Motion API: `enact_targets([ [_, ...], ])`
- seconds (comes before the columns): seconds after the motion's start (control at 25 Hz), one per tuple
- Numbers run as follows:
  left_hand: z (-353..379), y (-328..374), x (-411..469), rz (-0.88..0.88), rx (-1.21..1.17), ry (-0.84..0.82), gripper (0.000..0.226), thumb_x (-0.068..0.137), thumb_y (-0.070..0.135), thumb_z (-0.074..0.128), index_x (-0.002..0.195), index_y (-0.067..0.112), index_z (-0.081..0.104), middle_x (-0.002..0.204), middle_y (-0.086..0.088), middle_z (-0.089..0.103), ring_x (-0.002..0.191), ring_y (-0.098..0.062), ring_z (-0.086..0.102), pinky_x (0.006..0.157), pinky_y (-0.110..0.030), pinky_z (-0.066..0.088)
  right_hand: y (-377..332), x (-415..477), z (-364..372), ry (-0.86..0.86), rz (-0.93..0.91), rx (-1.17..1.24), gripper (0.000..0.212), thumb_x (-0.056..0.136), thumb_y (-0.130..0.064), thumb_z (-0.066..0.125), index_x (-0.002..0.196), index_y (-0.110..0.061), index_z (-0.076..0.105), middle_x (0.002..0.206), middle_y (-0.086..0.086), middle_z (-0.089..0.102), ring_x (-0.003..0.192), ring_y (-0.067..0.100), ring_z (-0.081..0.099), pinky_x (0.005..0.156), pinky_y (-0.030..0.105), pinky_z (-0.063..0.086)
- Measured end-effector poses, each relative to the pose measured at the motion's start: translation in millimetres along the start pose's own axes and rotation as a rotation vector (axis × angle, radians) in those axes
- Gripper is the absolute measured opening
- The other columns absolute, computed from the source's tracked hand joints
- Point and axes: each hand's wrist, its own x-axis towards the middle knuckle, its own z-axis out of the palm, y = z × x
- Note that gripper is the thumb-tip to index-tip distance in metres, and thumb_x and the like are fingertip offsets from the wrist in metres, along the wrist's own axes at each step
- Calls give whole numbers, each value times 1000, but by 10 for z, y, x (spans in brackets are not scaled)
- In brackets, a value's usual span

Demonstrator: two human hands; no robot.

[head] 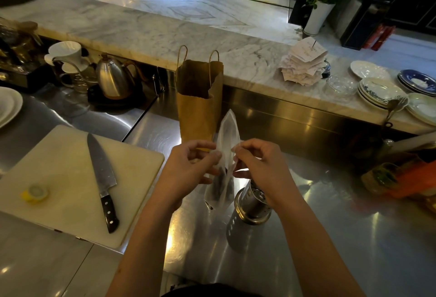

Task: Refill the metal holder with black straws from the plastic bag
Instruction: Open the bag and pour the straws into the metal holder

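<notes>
1. Left of the frame: knife (102, 180) flat on the cutting board (59, 167), tip toward the upper left, handle toward the bottom; well apart from the work, probably parked there out of the way.
2. Upper middle: brown paper bag (199, 101) upright on the steel counter (354, 237), mouth open at the top, just behind the hands; contents not visible.
3. Centre, slightly left: left hand (188, 169) with thumb and fingertips pinched narrowly on the left edge of the plastic bag (227, 136), remaining fingers curled loosely.
4. Centre: plastic bag held upright between both hands, long axis close to vertical in the frame, pointed top toward the upper middle, bottom hanging down toward the counter. Dark straws (220, 188) bunched in the lower part, lying along the same axis; ends too blurred through the film to tell apart.
5. Centre, slightly right: right hand (257, 167) pinching the opposite edge of the bag, thumb against forefinger, other fingers bent. Opposed pinches at the same height judged as a pull to part or tear the film, so opening the bag looks like the step in hand.
6. Lower centre right: metal holder (251, 204) upright on the counter, mouth upward, just beside the bag's bottom and under the right wrist; likely set close for a short transfer. Inside hidden, no straws seen above the rim.
7. Right edge: stacked plates (377, 91) on the marble ledge (146, 35), well apart from the task.
</notes>
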Motion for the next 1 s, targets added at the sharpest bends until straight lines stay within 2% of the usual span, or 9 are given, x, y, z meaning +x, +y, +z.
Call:
enact_targets([
  [0.2, 45, 33, -26, -14, 61, -51, 42, 75, 45, 70, 104, 15, 67, 90, -3, 71, 70, -16, 74, 63, -27, 60, 11, 24, 20, 24, -99, -136, 17, 94, -19, 58, 101, -6, 66, 95, 7, 68, 82, 17, 70, 75, 33, 61],
  [0.28, 43, 29, -39, -1, 99, -82, 34, 78, 38, 72, 102, 14, 68, 91, -4, 72, 72, -17, 74, 64, -28, 61, 33, 48, 30, 21, -118, -177, 17, 94, -19, 58, 101, -6, 66, 97, 8, 68, 86, 20, 69, 77, 34, 61],
  [0.36, 24, 12, -33, 0, 104, -93, 19, 86, 23, 70, 102, 13, 68, 93, -8, 71, 73, -20, 74, 68, -32, 62, 67, 78, 28, 32, -100, -154, 20, 94, -13, 59, 107, 1, 64, 103, 15, 67, 92, 27, 68, 83, 39, 59],
  [0.44, 2, -15, -26, 6, 90, -77, 13, 88, 15, 68, 101, 12, 68, 93, -9, 71, 71, -21, 74, 69, -32, 62, 95, 105, 28, 55, -83, -162, 24, 93, -14, 59, 111, 1, 62, 107, 19, 66, 96, 31, 67, 88, 44, 56],
  [0.56, 18, -24, -26, 41, 85, -15, 8, 88, 12, 68, 96, 11, 69, 93, -8, 70, 68, -19, 73, 69, -32, 62, 96, 77, 57, 75, -81, -230, 20, 94, -27, 58, 107, -12, 63, 100, 9, 68, 88, 23, 69, 84, 45, 58],
  [0.68, 52, -10, -37, 67, 104, 3, 6, 87, 9, 69, 93, 10, 68, 92, -6, 69, 69, -17, 73, 69, -33, 63, 62, 16, 81, -34, -29, -189, 15, 93, -37, 58, 102, -25, 58, 86, -2, 68, 73, 13, 71, 74, 40, 61],
  [0.76, 50, -4, -44, 71, 119, -13, 7, 87, 9, 69, 94, 10, 68, 93, -5, 69, 68, -16, 73, 69, -32, 63, 36, -10, 56, -98, -15, -206, 19, 91, -39, 60, 104, -24, 59, 83, -7, 67, 68, 7, 71, 66, 28, 61],
  [0.84, 35, -2, -57, 75, 114, -27, 8, 87, 10, 69, 95, 10, 69, 94, -5, 69, 68, -17, 74, 71, -32, 63, 15, -17, 28, -128, -14, -196, 20, 91, -34, 62, 106, -20, 62, 84, -4, 68, 68, 4, 71, 58, 19, 57],
  [1.0, 26, -35, -47, 82, 97, -14, 8, 87, 12, 70, 95, 11, 71, 94, -6, 70, 71, -18, 74, 71, -35, 63, -23, -22, -6, -154, 10, -221, 18, 91, -29, 63, 106, -20, 63, 86, 0, 71, 68, 9, 72, 61, 23, 59],
])
